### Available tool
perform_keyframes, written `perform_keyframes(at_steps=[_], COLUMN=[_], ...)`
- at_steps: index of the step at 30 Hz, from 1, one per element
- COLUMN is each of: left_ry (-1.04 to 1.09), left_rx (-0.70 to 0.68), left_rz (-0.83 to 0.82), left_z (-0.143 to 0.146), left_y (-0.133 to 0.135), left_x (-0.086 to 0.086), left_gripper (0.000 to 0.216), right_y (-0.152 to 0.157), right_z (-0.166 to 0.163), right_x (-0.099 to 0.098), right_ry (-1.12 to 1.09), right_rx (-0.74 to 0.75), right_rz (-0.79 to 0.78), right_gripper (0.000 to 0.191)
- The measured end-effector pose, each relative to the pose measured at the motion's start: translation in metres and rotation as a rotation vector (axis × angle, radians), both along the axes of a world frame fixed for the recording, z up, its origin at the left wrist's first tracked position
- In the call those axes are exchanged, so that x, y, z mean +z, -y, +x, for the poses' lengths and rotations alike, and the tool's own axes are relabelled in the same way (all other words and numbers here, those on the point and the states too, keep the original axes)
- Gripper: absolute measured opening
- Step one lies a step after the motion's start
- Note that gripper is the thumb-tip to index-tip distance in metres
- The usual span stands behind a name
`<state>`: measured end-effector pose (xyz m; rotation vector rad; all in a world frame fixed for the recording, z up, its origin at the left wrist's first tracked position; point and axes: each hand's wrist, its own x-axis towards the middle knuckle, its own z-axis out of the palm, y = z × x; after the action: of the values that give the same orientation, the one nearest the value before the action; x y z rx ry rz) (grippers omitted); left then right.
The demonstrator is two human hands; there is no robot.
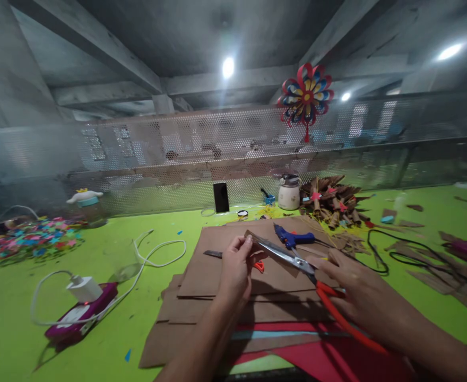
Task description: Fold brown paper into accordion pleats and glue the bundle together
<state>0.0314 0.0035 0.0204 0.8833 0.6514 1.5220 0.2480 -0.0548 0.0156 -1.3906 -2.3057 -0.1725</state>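
My left hand [236,268] pinches a small strip of brown cardboard [285,267] between thumb and fingers. My right hand [355,281] is closed round the orange handles of large scissors [284,255]. The scissors' blades point left along the strip, their tips close to my left fingertips. Both hands are over a stack of brown cardboard sheets [201,276]. Partly hidden behind my left hand lies a tool with a flat metal blade [213,254] and an orange end [259,266]. A blue glue gun [295,238] rests on the stack just beyond the scissors.
Red paper [337,361] lies at the near edge. On the left are a purple power strip [108,298] with a white charger [84,289], a white cable and colourful paper stars [54,236]. A jar [288,192], rolled brown cones [333,201] and a black cord [380,254] stand or lie right.
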Motion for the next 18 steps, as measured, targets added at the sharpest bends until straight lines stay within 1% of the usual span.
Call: perform_keyframes(at_steps=[4, 8, 9, 13, 18], left_ry=[0.008, 0.014, 0.015, 0.017, 0.021], left_rx=[-0.004, -0.008, -0.007, -0.008, -0.011], left_rz=[0.003, 0.006, 0.004, -0.011, -0.015], left_z=[0.0, -0.0002, -0.0003, -0.0003, 0.0001], left_y=[0.0003, 0.0011, 0.0014, 0.0021, 0.0023], left_x=[-0.0004, 0.0007, 0.0011, 0.0015, 0.0005], left_gripper=[0.017, 0.016, 0.016, 0.017, 0.017], right_y=[-0.0017, -0.0034, -0.0038, -0.0044, -0.0043], right_z=[-0.002, -0.0027, -0.0023, -0.0004, -0.0007], right_x=[0.0009, 0.0015, 0.0011, -0.0015, -0.0023], right_ry=[0.0, 0.004, 0.002, -0.003, 0.001], right_rx=[-0.001, 0.011, 0.016, 0.028, 0.025], right_rz=[-0.01, -0.013, -0.009, 0.032, 0.061], right_gripper=[0.043, 0.033, 0.033, 0.044, 0.047])
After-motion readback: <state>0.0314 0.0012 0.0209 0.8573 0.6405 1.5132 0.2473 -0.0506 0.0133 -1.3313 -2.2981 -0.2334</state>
